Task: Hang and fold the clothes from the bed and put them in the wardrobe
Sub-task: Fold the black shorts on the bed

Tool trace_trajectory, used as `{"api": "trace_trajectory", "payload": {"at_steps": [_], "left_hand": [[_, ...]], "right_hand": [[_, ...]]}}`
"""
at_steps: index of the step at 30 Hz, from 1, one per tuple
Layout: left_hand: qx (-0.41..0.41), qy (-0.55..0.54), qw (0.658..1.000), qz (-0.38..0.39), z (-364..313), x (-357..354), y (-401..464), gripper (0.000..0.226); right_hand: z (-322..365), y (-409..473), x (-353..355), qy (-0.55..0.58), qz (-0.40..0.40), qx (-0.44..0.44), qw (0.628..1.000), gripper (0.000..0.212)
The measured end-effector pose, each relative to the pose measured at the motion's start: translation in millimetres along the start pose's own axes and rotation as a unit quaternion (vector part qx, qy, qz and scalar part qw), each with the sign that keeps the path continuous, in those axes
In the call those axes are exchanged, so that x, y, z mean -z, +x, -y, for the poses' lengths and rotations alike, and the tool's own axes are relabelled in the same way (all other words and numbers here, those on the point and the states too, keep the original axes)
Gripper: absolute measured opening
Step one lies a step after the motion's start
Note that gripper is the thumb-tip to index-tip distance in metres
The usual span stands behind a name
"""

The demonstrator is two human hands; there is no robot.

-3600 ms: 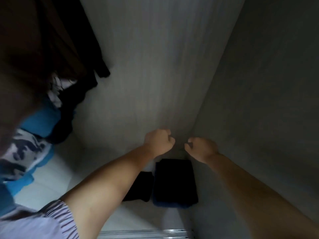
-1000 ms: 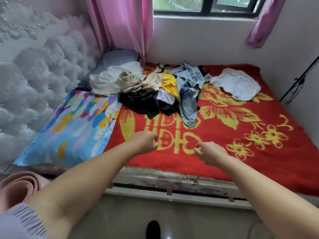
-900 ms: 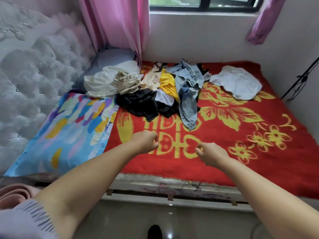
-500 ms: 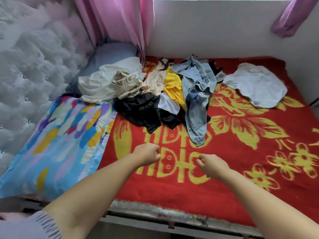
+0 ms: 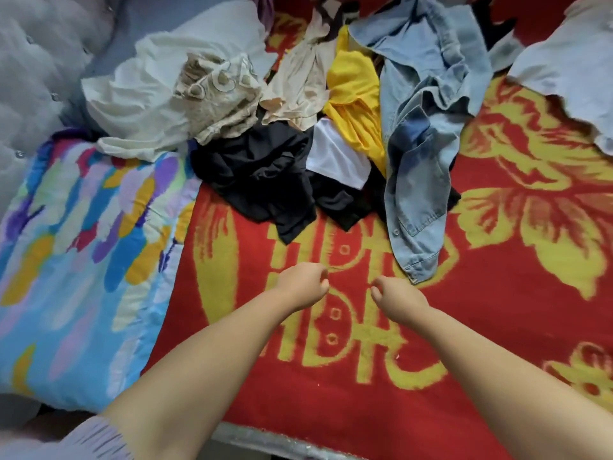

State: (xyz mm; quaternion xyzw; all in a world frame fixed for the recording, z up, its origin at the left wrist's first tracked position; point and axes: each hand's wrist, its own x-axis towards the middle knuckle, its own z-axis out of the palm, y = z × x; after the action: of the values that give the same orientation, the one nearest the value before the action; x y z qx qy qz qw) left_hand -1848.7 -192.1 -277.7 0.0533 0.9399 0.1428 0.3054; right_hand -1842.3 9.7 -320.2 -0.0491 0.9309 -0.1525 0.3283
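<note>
Our left hand (image 5: 303, 283) and right hand (image 5: 396, 298) hover curled and empty over the red blanket's (image 5: 464, 327) near edge. Most work remains, we judge: denim shirt (image 5: 421, 137), black garment (image 5: 262, 174) and yellow top (image 5: 356, 94) lie heaped toward its far edge.

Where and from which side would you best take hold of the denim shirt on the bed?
Probably the denim shirt's near hem, from the bed's front edge: it trails out of the pile onto the red blanket, uncovered, just beyond the right hand.
</note>
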Motion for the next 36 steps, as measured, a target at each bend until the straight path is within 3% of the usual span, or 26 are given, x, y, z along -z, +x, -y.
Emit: {"api": "trace_trajectory", "payload": {"at_steps": [6, 11, 14, 19, 25, 29, 32, 36], "left_hand": [[-0.043, 0.017, 0.999, -0.025, 34, -41, 112, 0.04], [-0.129, 0.105, 0.97, -0.178, 35, -34, 199, 0.057], [-0.167, 0.131, 0.947, -0.241, 29, -27, 242, 0.062], [-0.083, 0.143, 0.958, -0.236, 31, -15, 296, 0.066], [-0.131, -0.002, 0.954, -0.27, 41, 6, 314, 0.03], [-0.155, -0.007, 0.955, -0.255, 39, -3, 274, 0.02], [-0.145, -0.013, 0.955, -0.26, 39, -7, 239, 0.017], [-0.101, -0.024, 0.965, -0.243, 43, 10, 183, 0.039]], "right_hand": [[-27, 100, -64, -0.002, -0.087, -0.015, 0.996, 0.04], [-52, 148, -95, 0.001, -0.26, 0.071, 0.963, 0.028], [-56, 157, -110, -0.001, -0.32, 0.092, 0.943, 0.035], [-57, 159, -115, 0.003, -0.339, 0.101, 0.935, 0.032], [-59, 161, -119, 0.004, -0.357, 0.099, 0.929, 0.028], [-63, 160, -120, 0.003, -0.356, 0.102, 0.929, 0.031], [-62, 160, -118, 0.012, -0.326, 0.087, 0.941, 0.035], [-50, 148, -106, 0.018, -0.217, 0.047, 0.975, 0.031]]}}
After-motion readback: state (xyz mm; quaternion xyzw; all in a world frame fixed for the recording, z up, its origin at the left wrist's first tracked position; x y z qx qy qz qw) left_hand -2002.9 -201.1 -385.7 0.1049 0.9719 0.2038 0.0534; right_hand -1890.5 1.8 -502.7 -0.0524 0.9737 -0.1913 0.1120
